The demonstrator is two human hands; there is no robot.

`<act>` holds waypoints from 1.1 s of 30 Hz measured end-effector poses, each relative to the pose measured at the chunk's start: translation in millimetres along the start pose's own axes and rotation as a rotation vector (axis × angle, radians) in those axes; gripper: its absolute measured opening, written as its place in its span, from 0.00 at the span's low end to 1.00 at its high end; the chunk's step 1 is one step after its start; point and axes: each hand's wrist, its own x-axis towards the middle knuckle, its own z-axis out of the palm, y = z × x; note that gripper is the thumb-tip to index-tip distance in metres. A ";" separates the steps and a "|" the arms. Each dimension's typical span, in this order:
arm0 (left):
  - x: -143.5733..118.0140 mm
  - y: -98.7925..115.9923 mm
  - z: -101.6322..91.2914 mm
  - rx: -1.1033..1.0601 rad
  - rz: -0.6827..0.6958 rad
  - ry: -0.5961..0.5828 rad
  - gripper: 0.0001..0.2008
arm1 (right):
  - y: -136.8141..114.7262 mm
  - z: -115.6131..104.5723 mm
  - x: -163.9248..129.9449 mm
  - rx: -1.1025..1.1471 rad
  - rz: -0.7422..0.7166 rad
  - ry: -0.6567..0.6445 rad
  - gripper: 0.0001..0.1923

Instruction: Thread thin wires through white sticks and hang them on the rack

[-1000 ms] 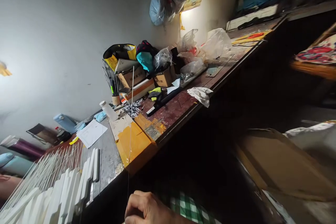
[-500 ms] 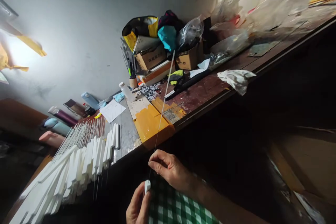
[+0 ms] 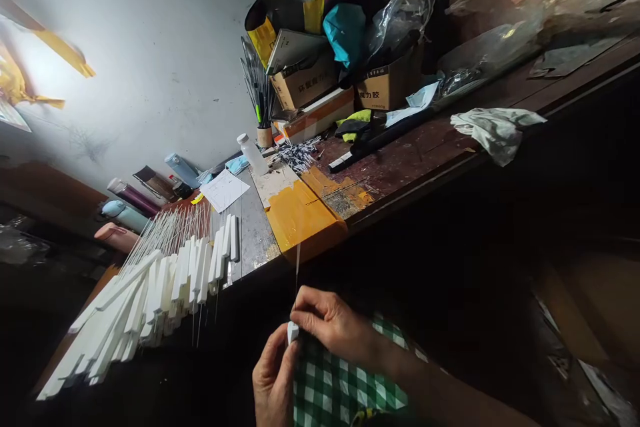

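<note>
Low in the middle, my left hand [image 3: 274, 373] pinches a small white block [image 3: 293, 331], seen end-on, between thumb and fingers. It resembles the bars in the pile, but its length is hidden. Just above it, my right hand [image 3: 325, 317] closes thumb and forefinger on a thin wire [image 3: 298, 263] that points up and away from me, its far part blurred. The two hands almost touch. At the left lies a pile of long white bars [image 3: 135, 307] with thin wires [image 3: 170, 230] sticking out of their far ends.
Orange-brown tape [image 3: 305, 220] covers part of the table edge ahead. Behind it stand a small bottle [image 3: 253, 155], a heap of small black-and-white pieces [image 3: 299, 155] and cardboard boxes [image 3: 383, 87]. A white cloth [image 3: 495, 130] hangs over the edge. Several drink bottles [image 3: 131, 199] stand behind the pile.
My right hand has come down the wire, closer to the white block. The wire looks much shorter and more blurred. The whole view has shifted a little.
</note>
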 end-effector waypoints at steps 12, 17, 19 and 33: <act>0.5 1.2 0.0 0.010 -0.008 -0.032 0.16 | 3.6 1.6 4.7 0.059 -0.002 0.052 0.13; 0.3 5.0 4.2 0.003 0.029 -0.078 0.16 | 17.6 14.0 3.2 0.179 0.065 -0.017 0.12; 2.4 11.0 3.0 0.046 0.055 -0.040 0.17 | 24.5 15.6 1.9 0.203 0.059 0.007 0.12; 20.1 50.9 3.2 -0.139 0.233 0.299 0.16 | 37.9 34.1 -32.2 0.288 0.359 -0.269 0.04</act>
